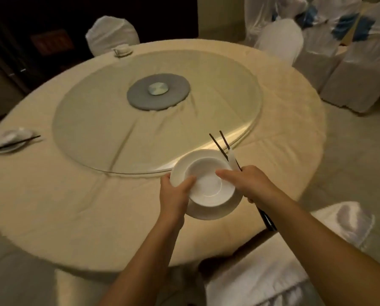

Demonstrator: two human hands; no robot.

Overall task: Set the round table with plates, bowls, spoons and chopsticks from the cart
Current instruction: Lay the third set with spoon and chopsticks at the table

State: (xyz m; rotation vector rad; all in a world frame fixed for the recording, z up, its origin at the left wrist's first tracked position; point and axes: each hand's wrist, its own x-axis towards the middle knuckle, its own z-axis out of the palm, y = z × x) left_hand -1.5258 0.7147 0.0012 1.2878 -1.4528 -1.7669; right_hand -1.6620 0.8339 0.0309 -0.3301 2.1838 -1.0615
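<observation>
Plate (185, 167) and bowl (209, 187), stacked white, hang over the near edge of the cream-clothed round table (74, 206). My left hand (173, 195) grips their left rim, thumb over the bowl's lip. My right hand (248, 183) clutches dark chopsticks (222, 145) and a white spoon (232, 161), forefinger reaching into the bowl. At far left, I see a place setting (8, 142) laid beside the glass turntable (140, 107).

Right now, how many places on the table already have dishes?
2, maybe more out of view. One setting with chopsticks sits at the left edge; a cup and saucer sits at the far edge. The bowl in the hands isn't down yet.
</observation>
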